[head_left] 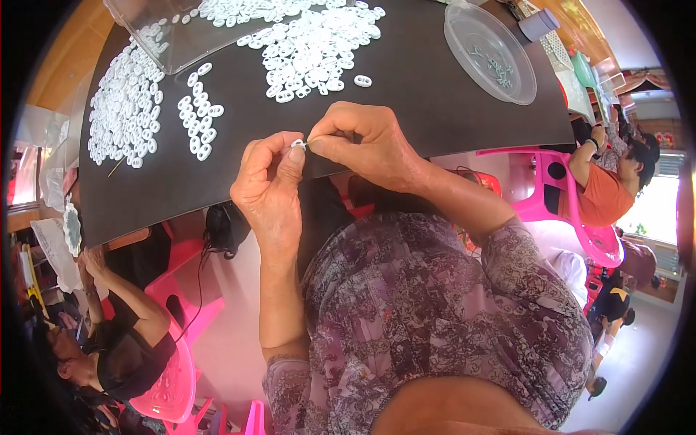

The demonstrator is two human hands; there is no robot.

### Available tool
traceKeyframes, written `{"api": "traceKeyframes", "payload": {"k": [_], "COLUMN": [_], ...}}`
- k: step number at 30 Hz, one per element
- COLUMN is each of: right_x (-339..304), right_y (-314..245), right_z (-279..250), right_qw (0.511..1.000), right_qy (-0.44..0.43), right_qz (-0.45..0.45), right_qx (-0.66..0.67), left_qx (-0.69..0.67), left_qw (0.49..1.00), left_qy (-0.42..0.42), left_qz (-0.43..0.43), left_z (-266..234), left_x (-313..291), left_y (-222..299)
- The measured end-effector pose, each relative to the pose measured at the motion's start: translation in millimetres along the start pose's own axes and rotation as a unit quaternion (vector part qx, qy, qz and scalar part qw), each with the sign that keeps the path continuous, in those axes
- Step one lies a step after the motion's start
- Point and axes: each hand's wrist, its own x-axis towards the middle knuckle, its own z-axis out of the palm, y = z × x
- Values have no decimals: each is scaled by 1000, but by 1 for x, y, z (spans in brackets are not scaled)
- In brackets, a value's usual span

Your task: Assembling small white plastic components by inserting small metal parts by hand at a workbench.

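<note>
Holding one white oval piece (298, 145): left hand (268, 181), thumb and finger pinching; right hand (370, 145), fingertips closed at its edge — contents too small to identify. In work, one. Loose: heap (312, 54) at twelve o'clock, cut off above; small group (196, 119) toward ten. Finished share — cannot tell; fingers partly hide the piece.
</note>
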Motion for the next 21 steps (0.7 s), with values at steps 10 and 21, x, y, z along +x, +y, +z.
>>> {"api": "traceKeyframes", "payload": {"k": [10, 21], "right_x": [2, 3], "right_y": [0, 2], "right_z": [0, 0], "right_qw": [1000, 999], "right_qy": [-10, -19], "right_qz": [-8, -32], "right_qx": [-12, -32], "left_qx": [27, 21], "left_qw": [1000, 999], "left_qy": [-8, -23], "left_qz": [4, -20], "left_z": [-2, -6], "left_x": [1, 3], "left_y": [0, 0]}}
